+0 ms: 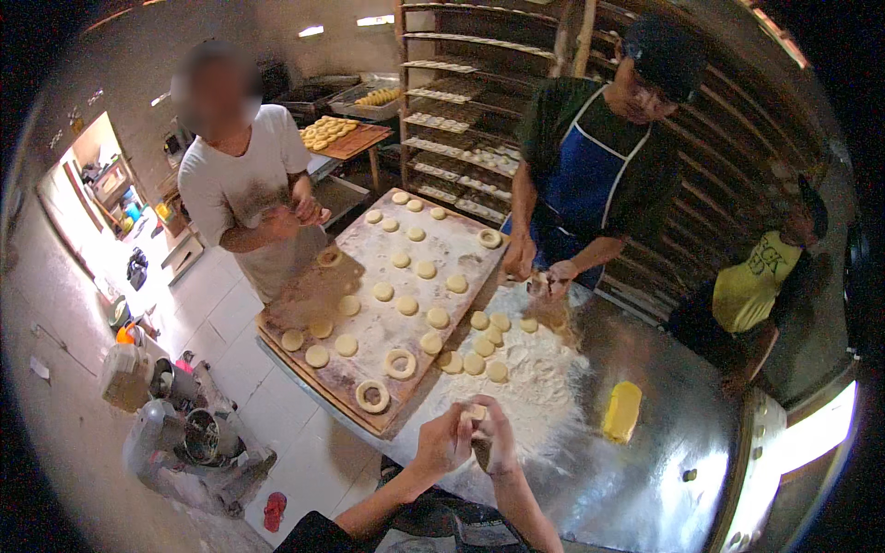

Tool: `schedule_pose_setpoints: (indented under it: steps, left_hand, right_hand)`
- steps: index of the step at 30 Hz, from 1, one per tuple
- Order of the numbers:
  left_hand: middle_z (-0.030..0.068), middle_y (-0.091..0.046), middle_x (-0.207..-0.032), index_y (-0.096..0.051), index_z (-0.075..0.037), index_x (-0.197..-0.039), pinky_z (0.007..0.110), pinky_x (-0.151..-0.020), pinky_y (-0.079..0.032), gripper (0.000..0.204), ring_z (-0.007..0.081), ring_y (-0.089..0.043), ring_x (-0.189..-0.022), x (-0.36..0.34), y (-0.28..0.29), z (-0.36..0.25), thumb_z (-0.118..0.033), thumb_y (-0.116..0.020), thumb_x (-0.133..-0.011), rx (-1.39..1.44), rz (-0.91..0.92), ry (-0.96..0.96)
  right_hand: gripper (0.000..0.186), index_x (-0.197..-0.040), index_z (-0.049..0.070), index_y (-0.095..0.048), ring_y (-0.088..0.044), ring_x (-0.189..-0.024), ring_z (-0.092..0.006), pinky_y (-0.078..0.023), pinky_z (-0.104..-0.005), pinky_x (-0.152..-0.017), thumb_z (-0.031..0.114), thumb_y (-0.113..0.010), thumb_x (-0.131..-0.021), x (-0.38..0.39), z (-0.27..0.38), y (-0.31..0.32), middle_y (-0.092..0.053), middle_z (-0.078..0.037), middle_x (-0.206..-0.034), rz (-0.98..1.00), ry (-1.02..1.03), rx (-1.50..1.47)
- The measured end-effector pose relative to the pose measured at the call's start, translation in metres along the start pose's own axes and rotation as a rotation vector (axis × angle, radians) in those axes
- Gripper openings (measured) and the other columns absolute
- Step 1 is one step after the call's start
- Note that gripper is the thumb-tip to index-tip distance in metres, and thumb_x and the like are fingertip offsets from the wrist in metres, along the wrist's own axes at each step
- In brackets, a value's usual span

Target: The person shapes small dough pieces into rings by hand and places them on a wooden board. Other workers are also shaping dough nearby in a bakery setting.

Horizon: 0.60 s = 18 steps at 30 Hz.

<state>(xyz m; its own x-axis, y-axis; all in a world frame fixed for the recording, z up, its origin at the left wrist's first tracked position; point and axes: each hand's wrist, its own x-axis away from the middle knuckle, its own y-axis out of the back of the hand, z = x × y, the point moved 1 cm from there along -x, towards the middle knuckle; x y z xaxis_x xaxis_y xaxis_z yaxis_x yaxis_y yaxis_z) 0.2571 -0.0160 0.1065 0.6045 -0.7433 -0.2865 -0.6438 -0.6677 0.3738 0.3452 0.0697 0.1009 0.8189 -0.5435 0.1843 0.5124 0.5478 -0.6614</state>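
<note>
1. In the head view, we hold our left hand and right hand close together above the near edge of the metal table.
2. Our fingers curl inward around a small pale piece of dough, grasping it between both hands; it shows only partly at the fingertips, so we cannot tell its full shape.
3. Directly ahead of our hands we see a spread of white flour over the metal, with a cluster of dough rounds at its farther, left side.
4. Ahead and to the left of our hands lies a floured wooden board, bearing spaced-out flat rounds and several dough rings, two of them at the end nearest us.
5. To the right of our right hand, well apart from it, a yellow slab-like thing lies on the metal.
6. Beyond the board stands a person in a white shirt; beyond the flour, a person in a blue apron brings both hands together, but we cannot tell what they hold.
7. Farthest from our hands, racks carry trays.
</note>
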Motion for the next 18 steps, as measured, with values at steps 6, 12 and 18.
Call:
schedule_pose_setpoints:
  steps: [6,12,18]
  left_hand:
    - [0.0171,-0.061,-0.066,-0.051,-0.012,-0.113,0.047,-0.055,-0.049,0.028,0.0411,-0.065,-0.063,-0.012,0.047,0.017,-0.038,-0.048,-0.102,-0.077,-0.008,-0.011]
    - [0.0248,-0.059,-0.069,-0.052,-0.006,-0.108,0.05,-0.056,-0.047,0.018,0.0441,-0.064,-0.065,-0.032,0.085,0.037,-0.022,-0.045,-0.104,0.062,-0.122,-0.036]
    - [0.0198,-0.064,-0.069,-0.054,-0.003,-0.113,0.048,-0.057,-0.049,0.027,0.0421,-0.066,-0.065,-0.059,0.135,0.06,-0.027,-0.047,-0.103,-0.279,0.096,0.058]
  right_hand:
    - [0.059,-0.139,0.01,-0.039,-0.06,-0.072,-0.0142,-0.049,-0.0261,-0.062,0.055,-0.041,-0.1,-0.033,-0.016,-0.035,-0.062,-0.009,-0.106,0.227,0.154,0.278]
    - [0.074,-0.139,0.011,-0.037,-0.06,-0.06,-0.0179,-0.047,-0.0284,-0.055,0.071,-0.036,-0.096,-0.069,-0.039,-0.056,-0.066,-0.014,-0.084,0.178,0.101,0.467]
    - [0.065,-0.136,0.009,-0.039,-0.063,-0.087,-0.0217,-0.052,-0.0309,-0.072,0.063,-0.038,-0.1,-0.116,-0.066,-0.092,-0.06,-0.014,-0.116,0.112,0.403,0.69]
